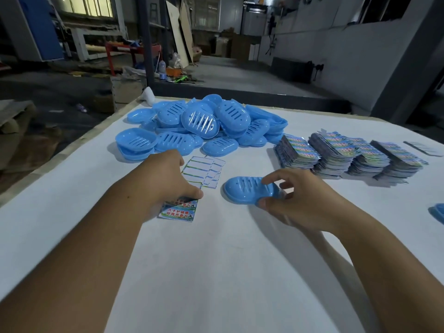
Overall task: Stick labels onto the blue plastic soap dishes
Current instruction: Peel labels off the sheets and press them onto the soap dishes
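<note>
Soap dish (pixel 249 191) mid-table, right hand (pixel 300 200) gripping it

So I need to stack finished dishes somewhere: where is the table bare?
Bare: the wide near stretch of the table between the forearms, and the left strip beside the left hand. Crowded: the far side, with the soap dish pile and label stacks.

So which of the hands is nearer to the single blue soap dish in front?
Right. The right hand grips the soap dish at its right end; the left hand rests on the label sheets, apart to its left.
</note>
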A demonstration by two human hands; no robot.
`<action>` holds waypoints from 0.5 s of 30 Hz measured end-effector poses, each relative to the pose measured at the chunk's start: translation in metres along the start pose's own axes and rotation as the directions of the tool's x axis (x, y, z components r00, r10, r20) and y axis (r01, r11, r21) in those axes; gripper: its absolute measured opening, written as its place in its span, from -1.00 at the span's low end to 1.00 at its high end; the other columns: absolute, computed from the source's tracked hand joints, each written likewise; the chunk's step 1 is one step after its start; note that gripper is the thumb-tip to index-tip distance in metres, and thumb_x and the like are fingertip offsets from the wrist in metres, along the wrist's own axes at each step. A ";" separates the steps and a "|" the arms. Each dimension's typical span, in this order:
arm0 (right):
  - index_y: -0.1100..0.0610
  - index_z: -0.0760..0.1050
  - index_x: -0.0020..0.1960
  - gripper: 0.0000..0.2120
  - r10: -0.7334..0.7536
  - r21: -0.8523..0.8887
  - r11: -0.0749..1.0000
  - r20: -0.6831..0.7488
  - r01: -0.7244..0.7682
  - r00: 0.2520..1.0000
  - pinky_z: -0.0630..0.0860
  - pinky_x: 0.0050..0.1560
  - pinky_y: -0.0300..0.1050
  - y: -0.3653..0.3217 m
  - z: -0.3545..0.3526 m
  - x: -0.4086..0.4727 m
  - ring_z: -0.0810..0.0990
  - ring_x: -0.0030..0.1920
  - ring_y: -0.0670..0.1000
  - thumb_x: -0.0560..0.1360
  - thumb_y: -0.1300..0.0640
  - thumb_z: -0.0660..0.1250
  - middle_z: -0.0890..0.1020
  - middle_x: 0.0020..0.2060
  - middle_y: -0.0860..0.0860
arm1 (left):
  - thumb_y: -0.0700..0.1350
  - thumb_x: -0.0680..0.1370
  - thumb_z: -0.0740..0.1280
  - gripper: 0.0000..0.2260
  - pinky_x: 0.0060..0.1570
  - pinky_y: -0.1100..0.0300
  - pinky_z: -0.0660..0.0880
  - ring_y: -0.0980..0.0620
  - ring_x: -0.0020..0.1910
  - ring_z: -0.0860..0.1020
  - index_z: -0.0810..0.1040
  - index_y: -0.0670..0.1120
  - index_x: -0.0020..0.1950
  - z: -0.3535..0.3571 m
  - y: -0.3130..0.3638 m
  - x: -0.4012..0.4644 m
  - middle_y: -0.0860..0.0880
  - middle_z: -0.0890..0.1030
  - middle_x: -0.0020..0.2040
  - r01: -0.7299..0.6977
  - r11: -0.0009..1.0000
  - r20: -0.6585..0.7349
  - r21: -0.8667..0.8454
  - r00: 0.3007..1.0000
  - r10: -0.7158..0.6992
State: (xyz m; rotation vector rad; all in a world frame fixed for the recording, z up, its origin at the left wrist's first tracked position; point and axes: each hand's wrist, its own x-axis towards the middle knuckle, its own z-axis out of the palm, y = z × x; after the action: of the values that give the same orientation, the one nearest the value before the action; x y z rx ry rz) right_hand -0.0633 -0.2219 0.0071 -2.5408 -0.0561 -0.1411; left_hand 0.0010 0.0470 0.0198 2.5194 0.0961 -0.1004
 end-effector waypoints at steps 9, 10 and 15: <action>-0.15 0.63 0.00 -0.91 -0.107 0.254 0.952 -0.258 0.174 0.960 0.56 -0.07 -0.28 -0.013 0.007 0.006 0.63 -0.07 -0.21 0.53 0.02 0.48 0.69 -0.09 -0.25 | -0.16 0.42 0.55 -0.72 -0.52 0.30 0.46 0.15 -0.40 0.67 0.63 0.14 0.03 -0.009 0.014 0.005 0.04 0.72 -0.24 -0.144 0.947 -0.041 -0.286 0.990 0.138; -0.12 0.64 0.00 -0.92 -0.099 0.337 0.923 -0.260 0.187 0.961 0.55 -0.13 -0.32 -0.016 0.010 0.006 0.64 -0.15 -0.22 0.53 0.04 0.48 0.70 -0.16 -0.25 | -0.14 0.42 0.57 -0.75 -0.52 0.30 0.48 0.19 -0.40 0.66 0.64 0.13 0.01 -0.007 0.017 0.003 0.06 0.73 -0.29 -0.165 0.912 -0.064 -0.374 0.986 0.152; 0.08 0.69 0.00 -0.88 -0.034 0.619 0.782 -0.069 0.069 0.997 0.61 -0.21 -0.23 -0.035 0.023 0.007 0.65 -0.27 -0.16 0.54 0.04 0.48 0.76 -0.23 -0.06 | -0.11 0.43 0.60 -0.77 -0.29 0.28 0.58 0.10 -0.20 0.73 0.68 0.10 0.03 0.009 0.031 -0.007 0.07 0.76 -0.17 -0.198 0.700 -0.061 -0.686 0.974 0.216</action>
State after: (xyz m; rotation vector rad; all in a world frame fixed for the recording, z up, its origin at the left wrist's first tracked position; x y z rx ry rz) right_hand -0.0572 -0.1796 0.0086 -1.8667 -0.1288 -0.1788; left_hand -0.0035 0.0163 0.0311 1.7522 -0.1440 0.0022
